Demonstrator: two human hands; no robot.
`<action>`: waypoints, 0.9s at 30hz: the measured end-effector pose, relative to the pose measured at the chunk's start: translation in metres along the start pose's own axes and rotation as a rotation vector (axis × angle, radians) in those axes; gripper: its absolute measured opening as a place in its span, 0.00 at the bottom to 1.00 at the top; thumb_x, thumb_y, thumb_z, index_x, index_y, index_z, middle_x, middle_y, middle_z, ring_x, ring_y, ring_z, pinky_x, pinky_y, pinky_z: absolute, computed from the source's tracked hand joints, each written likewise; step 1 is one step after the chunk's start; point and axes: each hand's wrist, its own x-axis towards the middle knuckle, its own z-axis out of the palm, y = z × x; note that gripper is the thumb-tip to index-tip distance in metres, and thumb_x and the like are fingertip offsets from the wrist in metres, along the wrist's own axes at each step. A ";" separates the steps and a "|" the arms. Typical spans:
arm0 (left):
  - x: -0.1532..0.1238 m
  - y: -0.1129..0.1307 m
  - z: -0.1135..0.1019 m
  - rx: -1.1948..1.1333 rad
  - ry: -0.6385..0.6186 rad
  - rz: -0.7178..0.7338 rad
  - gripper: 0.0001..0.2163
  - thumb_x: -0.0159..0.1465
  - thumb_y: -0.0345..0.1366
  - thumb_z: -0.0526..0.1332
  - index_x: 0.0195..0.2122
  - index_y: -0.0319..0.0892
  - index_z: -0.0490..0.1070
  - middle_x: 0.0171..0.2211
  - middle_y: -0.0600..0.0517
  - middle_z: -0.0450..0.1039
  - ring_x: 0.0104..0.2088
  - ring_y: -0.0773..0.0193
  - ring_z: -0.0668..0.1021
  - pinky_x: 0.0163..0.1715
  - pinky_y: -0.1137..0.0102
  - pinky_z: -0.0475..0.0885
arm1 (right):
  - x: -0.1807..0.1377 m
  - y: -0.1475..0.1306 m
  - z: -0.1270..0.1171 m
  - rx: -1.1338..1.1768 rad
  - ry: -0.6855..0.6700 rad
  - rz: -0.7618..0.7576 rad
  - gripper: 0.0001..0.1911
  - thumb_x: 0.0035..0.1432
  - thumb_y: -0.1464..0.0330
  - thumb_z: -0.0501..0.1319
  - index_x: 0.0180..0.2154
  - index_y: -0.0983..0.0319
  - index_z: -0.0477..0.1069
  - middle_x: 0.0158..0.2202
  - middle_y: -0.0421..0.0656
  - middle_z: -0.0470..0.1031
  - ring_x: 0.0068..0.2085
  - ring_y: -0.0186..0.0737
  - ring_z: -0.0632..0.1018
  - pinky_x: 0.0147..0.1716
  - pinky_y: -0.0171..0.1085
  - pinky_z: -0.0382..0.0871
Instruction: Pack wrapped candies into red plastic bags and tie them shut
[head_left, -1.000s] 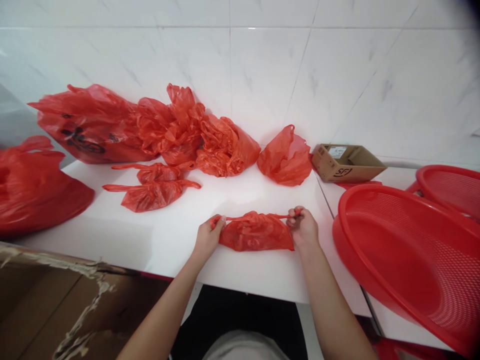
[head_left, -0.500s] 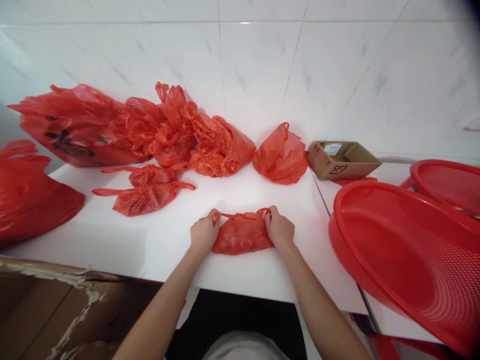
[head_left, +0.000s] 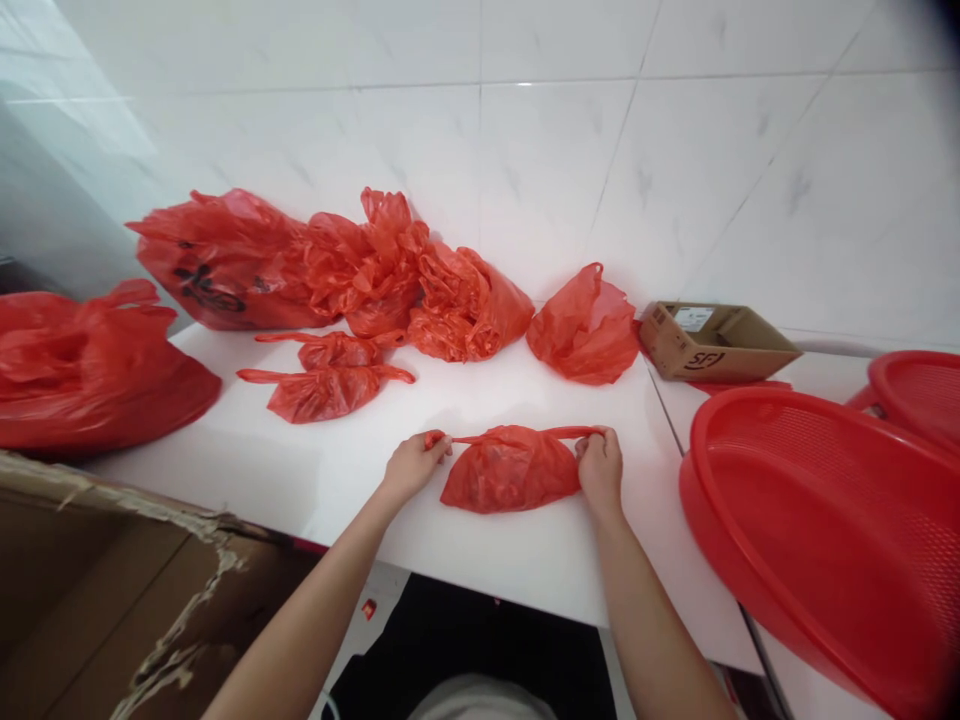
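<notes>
A small red plastic bag (head_left: pixel 514 472) lies on the white table in front of me, its contents only dimly visible through the film. My left hand (head_left: pixel 416 462) pinches the bag's left handle, and my right hand (head_left: pixel 601 465) grips the right handle. Both handles are stretched out sideways, so the bag's top edge is drawn taut between my hands. Farther back to the left lie two similar small red bags (head_left: pixel 324 393), one behind the other, with their handles pulled out to the sides.
Large crumpled red bags (head_left: pixel 240 265) line the tiled wall, and another red bag (head_left: pixel 97 380) sits at the left. A small cardboard box (head_left: pixel 724 345) stands at the back right. Big red plastic baskets (head_left: pixel 810 520) occupy the right side. An open, torn carton (head_left: pixel 90 590) is at lower left.
My hands have moved apart, pulling the bag's handles out longer to both sides. The camera view has turned somewhat to the left.
</notes>
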 end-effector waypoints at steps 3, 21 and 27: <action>0.002 0.007 -0.012 -0.012 0.092 0.051 0.15 0.66 0.42 0.50 0.41 0.43 0.74 0.39 0.48 0.79 0.36 0.58 0.79 0.40 0.65 0.73 | 0.001 0.000 -0.001 0.112 -0.026 -0.010 0.03 0.55 0.68 0.48 0.32 0.58 0.59 0.19 0.32 0.60 0.20 0.31 0.62 0.20 0.31 0.55; 0.013 0.065 -0.093 0.166 -0.472 0.387 0.10 0.56 0.45 0.62 0.32 0.44 0.75 0.31 0.54 0.75 0.32 0.62 0.75 0.32 0.71 0.68 | -0.002 -0.005 -0.008 0.228 -0.053 0.032 0.19 0.48 0.64 0.58 0.44 0.60 0.67 0.21 0.33 0.66 0.22 0.30 0.64 0.22 0.29 0.57; -0.002 0.009 -0.185 0.103 -0.396 0.160 0.13 0.55 0.48 0.61 0.35 0.45 0.75 0.35 0.52 0.76 0.35 0.60 0.76 0.35 0.71 0.69 | -0.005 -0.001 -0.005 0.111 -0.127 0.002 0.17 0.49 0.63 0.58 0.43 0.60 0.67 0.22 0.33 0.65 0.22 0.31 0.63 0.23 0.30 0.56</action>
